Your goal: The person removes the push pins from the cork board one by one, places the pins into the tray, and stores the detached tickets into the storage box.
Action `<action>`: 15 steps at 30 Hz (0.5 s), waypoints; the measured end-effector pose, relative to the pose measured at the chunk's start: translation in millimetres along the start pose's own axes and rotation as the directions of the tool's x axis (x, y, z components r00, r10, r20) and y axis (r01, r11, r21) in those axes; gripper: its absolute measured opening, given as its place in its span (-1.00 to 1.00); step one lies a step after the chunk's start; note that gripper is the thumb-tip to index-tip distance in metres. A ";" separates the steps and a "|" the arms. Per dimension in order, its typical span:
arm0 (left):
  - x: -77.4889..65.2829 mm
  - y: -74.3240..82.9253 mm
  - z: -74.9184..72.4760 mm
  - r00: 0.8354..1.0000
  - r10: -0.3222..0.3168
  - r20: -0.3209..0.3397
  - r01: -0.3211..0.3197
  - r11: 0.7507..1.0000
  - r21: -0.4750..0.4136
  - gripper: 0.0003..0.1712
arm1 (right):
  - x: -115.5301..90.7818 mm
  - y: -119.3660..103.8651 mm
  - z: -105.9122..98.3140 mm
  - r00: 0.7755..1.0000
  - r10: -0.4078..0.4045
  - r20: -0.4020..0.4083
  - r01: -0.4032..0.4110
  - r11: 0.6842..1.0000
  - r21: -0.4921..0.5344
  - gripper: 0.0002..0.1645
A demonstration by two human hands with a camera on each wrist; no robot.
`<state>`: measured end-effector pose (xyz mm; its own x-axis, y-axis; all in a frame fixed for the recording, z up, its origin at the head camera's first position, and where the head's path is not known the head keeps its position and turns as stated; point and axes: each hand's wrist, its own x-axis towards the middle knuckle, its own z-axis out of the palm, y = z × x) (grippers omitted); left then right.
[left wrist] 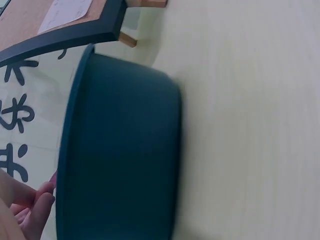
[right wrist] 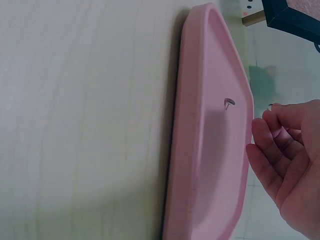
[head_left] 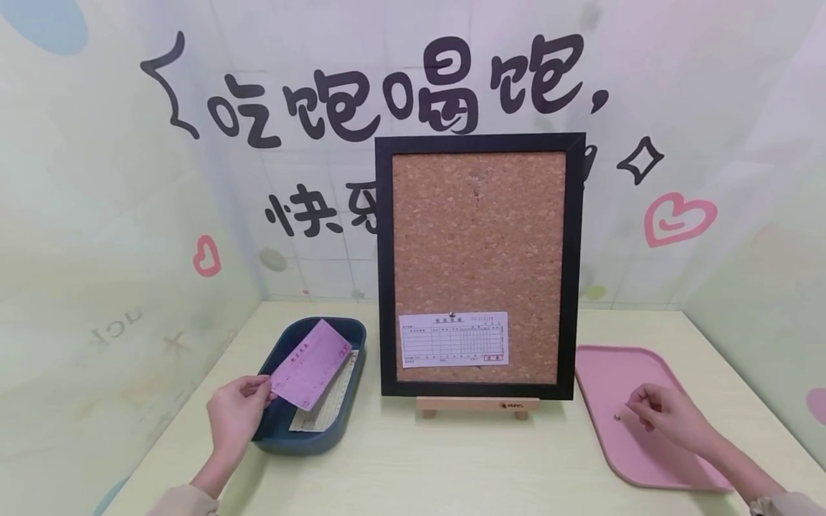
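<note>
My left hand (head_left: 239,416) pinches a pink printed slip (head_left: 311,364) by its left corner, holding it tilted over a dark blue bin (head_left: 303,444). Under it, a cream-coloured slip (head_left: 325,412) leans inside the bin. In the left wrist view the bin's wall (left wrist: 120,150) hides most of the pink slip, and the left fingers (left wrist: 42,202) show at its rim. Over the pink tray (head_left: 635,455), my right hand (head_left: 671,423) pinches a small thumbtack (right wrist: 270,107) between thumb and forefinger. Another thumbtack (right wrist: 229,103) lies in the tray, point up.
A black-framed corkboard (head_left: 477,265) stands between the bin and the tray on a small wooden easel (head_left: 477,407). A white printed form (head_left: 454,340) is tacked at its lower left. Behind it is a printed wall (head_left: 310,43). Everything rests on a pale wooden table (head_left: 439,466).
</note>
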<state>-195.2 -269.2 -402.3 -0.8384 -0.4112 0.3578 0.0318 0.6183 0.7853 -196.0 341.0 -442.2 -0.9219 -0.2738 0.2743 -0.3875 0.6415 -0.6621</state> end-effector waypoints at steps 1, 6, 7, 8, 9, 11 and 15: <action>-2.0 0.6 1.8 1.000 0.008 0.009 -0.008 1.000 -0.001 -0.85 | -0.5 0.6 0.6 1.000 0.004 0.002 -0.004 1.000 0.002 -0.94; -7.6 1.2 8.7 0.998 0.026 0.055 -0.026 1.000 0.012 -0.86 | -5.0 3.2 6.0 0.998 0.050 0.023 -0.049 0.999 -0.020 -0.93; -8.1 0.9 9.6 0.997 0.024 0.068 -0.025 1.000 0.017 -0.86 | -5.9 3.1 7.3 0.998 0.062 0.026 -0.061 0.998 -0.027 -0.93; -8.6 0.7 10.2 0.996 0.022 0.083 -0.024 0.999 0.023 -0.86 | -6.7 2.9 8.4 0.997 0.072 0.026 -0.071 0.997 -0.036 -0.94; -8.9 0.4 10.5 0.995 0.019 0.102 -0.022 0.999 0.031 -0.86 | -7.3 2.9 9.4 0.996 0.081 0.027 -0.080 0.996 -0.047 -0.95; -9.5 -0.4 10.6 0.990 0.006 0.142 -0.012 0.999 0.042 -0.84 | -8.3 2.6 11.1 0.995 0.095 0.028 -0.094 0.994 -0.053 -0.96; -8.9 -3.7 10.0 0.973 -0.032 0.230 0.026 0.999 0.028 -0.78 | -9.8 2.6 12.6 0.992 0.111 0.052 -0.109 0.993 -0.045 -0.95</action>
<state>-193.4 -261.1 -413.4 -0.9416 -0.2656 0.2069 -0.0054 0.6262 0.7796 -187.9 336.3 -455.4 -0.9577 -0.2374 0.1627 -0.2848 0.6987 -0.6563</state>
